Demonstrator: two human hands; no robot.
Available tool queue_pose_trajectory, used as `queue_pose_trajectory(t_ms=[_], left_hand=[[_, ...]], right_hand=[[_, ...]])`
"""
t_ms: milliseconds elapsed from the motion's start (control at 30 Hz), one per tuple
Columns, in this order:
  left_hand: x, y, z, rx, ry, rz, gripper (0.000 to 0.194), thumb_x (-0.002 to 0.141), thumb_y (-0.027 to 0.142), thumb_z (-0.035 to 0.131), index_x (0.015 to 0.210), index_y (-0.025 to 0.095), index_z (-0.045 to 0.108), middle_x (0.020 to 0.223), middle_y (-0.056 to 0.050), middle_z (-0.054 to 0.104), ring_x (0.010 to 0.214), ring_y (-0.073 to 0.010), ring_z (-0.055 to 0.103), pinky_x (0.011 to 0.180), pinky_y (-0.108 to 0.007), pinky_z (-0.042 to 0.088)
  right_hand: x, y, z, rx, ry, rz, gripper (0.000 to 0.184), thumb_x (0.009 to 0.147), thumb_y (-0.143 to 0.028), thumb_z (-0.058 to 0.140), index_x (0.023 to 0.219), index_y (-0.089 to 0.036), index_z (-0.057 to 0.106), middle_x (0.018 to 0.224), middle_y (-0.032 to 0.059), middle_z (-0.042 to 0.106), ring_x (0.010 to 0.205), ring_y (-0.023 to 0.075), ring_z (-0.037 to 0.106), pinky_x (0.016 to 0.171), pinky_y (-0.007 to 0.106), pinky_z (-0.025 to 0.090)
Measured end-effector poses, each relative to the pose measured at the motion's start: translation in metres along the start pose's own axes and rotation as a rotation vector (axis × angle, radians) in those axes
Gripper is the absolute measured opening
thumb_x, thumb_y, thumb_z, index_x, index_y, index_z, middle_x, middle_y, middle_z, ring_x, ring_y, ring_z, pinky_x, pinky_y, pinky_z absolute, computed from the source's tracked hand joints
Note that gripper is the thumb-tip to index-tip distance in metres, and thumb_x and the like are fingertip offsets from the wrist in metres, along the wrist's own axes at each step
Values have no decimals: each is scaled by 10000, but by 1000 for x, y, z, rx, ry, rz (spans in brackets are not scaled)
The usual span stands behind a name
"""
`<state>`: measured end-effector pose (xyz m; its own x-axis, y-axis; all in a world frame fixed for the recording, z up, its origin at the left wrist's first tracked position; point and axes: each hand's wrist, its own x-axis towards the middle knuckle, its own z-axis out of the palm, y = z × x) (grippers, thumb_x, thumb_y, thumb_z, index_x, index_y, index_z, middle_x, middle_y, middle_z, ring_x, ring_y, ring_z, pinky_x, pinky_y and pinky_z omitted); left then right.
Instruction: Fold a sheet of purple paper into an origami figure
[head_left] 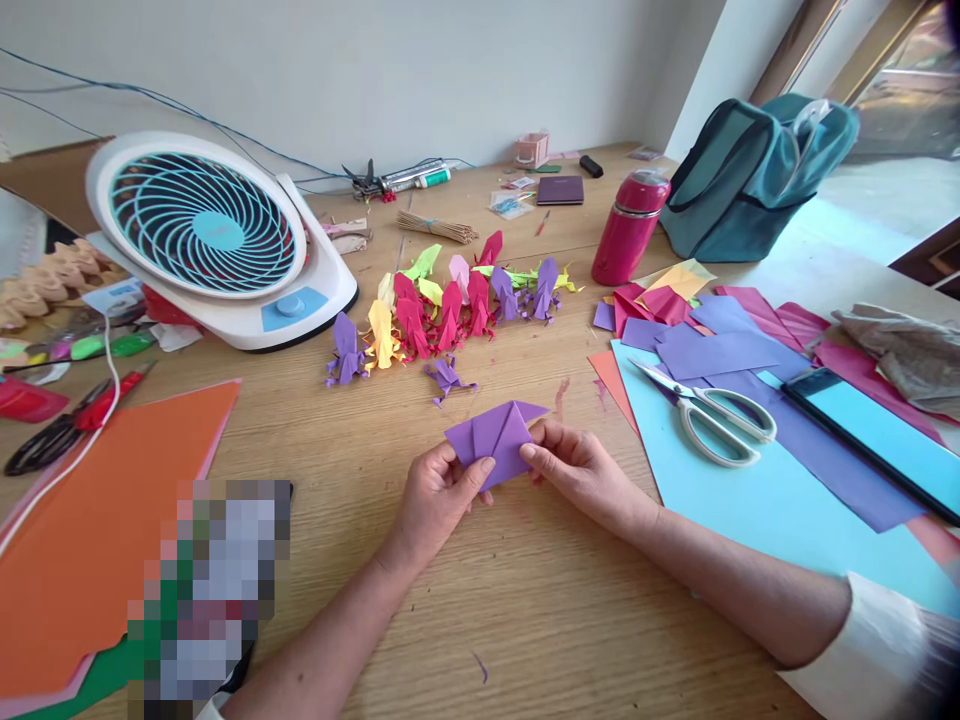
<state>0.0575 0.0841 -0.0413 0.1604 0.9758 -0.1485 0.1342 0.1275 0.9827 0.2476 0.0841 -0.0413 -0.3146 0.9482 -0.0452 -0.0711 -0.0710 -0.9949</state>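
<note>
A folded sheet of purple paper [499, 440], creased into a pointed shape, is held between my two hands above the wooden table. My left hand [442, 490] pinches its lower left side, thumb on the front and fingers behind. On its right edge, my right hand [574, 462] grips with thumb and index finger. Just beyond the paper lies a small purple origami figure [446, 378]. Behind it several folded paper figures [450, 312] in purple, yellow, red, pink and green sit in a cluster.
A white fan [217, 235] stands at the back left, orange paper sheets [112, 520] in front of it. To the right are scissors [724, 425], blue paper [720, 510], a phone [877, 430], paper scraps, a red flask [630, 228] and a teal bag [739, 180].
</note>
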Motion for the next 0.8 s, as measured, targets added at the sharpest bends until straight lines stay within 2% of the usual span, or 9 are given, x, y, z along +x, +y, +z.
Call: queue_pose_trajectory(t_ms=[100,300,467,633,733,800], left_hand=[[-1,-1,1,46,-56,55,198,776,344,670,758,158,604,541,32,582,459,-99,538,434,-192,382],[-1,-2,2,146,-45,153,179,777,289,652,680,173,556,538,48,530,465,-79,456,457,-194,360],[-2,-3,3,128,-18,198,86,792,250,632,794,167,611,614,38,562,521,-85,457,497,-195,373],[-3,-10,3,175,17,246,95,820,228,632,898,174,633,713,12,602,582,-105,509,544,-212,408],[-3,-8,1,267,35,380,30,867,175,587,862,187,614,777,3,596,673,-118,554,626,-227,440],[-4,-4,-1,315,62,505,93,873,110,562,852,193,599,841,-9,603,786,-132,585,710,-242,456]], right_hand=[[2,3,-1,26,62,33,427,821,-599,659,717,-199,551,618,-37,517,558,109,469,556,252,403],[0,2,-3,64,93,28,427,825,-581,667,686,-195,546,586,-39,523,542,101,468,564,251,392],[0,2,-3,57,77,7,413,813,-578,681,717,-193,564,615,-39,527,560,103,477,568,249,403],[3,8,-3,76,72,-31,360,798,-531,715,750,-199,583,649,-35,537,588,107,466,580,252,388],[4,10,-3,98,77,-55,325,789,-515,723,823,-207,625,719,-17,569,637,121,486,617,265,417],[3,10,-4,116,85,-61,315,807,-504,704,912,-212,647,781,-4,593,671,128,508,650,275,436]])
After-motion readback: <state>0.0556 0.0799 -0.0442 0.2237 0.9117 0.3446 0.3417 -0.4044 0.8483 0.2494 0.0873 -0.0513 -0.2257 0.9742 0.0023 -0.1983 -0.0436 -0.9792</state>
